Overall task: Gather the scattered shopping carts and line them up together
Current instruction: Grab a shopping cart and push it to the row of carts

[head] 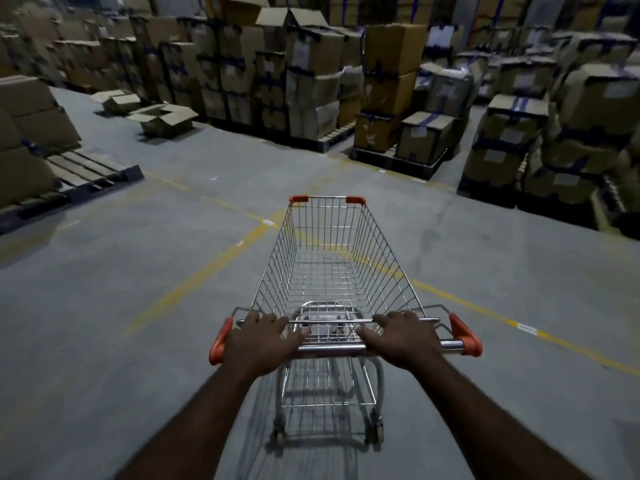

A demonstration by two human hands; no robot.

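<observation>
No readable writing anywhere, the labels on the boxes [391, 46] are just pale blurs. Only one shopping cart [332, 258] in sight: silver wire basket, orange corner caps, orange handle ends, nothing inside. It sits in the middle of the grey floor [121, 306] over yellow lines [194, 285]. Left hand [261, 341] and right hand [403, 339] each have a closed grip around the handle bar [332, 348].
</observation>
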